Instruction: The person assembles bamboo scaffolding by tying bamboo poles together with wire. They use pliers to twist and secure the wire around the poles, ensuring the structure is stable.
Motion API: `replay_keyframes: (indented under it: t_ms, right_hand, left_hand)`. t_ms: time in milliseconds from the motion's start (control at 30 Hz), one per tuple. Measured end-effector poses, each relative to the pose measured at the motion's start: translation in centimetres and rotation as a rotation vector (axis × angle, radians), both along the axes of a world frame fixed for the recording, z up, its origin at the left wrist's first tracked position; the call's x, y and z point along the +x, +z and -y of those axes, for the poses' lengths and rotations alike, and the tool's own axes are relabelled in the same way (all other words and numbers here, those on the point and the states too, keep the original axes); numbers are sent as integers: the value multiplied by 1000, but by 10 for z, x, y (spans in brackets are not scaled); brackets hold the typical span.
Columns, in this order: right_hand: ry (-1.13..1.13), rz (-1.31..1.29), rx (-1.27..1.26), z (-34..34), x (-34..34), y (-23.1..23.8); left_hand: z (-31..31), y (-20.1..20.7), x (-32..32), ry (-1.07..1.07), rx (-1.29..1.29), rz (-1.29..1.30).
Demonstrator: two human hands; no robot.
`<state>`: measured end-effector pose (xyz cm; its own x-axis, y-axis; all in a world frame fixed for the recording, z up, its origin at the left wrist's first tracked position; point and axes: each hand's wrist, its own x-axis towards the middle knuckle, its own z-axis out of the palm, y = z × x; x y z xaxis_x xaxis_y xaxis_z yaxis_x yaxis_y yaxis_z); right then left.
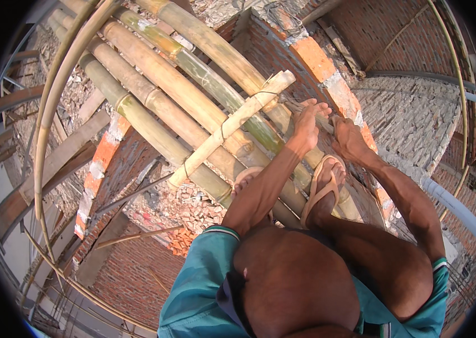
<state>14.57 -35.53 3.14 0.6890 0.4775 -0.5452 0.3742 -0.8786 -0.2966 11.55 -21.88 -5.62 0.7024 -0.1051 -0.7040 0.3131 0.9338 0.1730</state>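
I squat in tan flip-flops on a platform of bamboo poles (164, 93), tied across by a pale bamboo crosspiece (229, 127) with thin dark lashings. My left hand (308, 125) is just beyond my right foot, its fingers stretched out over a greyish stick (292, 106). Close beside it, next to the brick wall's top, my right hand (349, 137) is closed, knuckles up. Whatever its fingers hold is hidden. The stick runs toward the gap between both hands; I cannot tell whether either hand touches it.
An orange-and-grey brick wall top (314, 59) runs along the right of the platform. Another wall edge (103, 158) lies to the left. Far below are broken bricks (184, 217). Bent bamboo (46, 124) rises at left, and a pale blue pipe (463, 219) passes at right.
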Motion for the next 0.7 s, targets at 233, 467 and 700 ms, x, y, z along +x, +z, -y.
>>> replay_keyframes:
  t_ms: [233, 467, 700]
  right_hand:
    - [-29, -129, 111, -1, 25, 2]
    - [-749, -1231, 69, -10, 48, 12]
    - [-315, -732, 6, -25, 31, 44]
  left_hand:
    - [-3, 5, 0, 115, -170, 172]
    - [-6, 17, -1, 249, -349, 149]
    - [-4, 24, 14, 316, -292, -25]
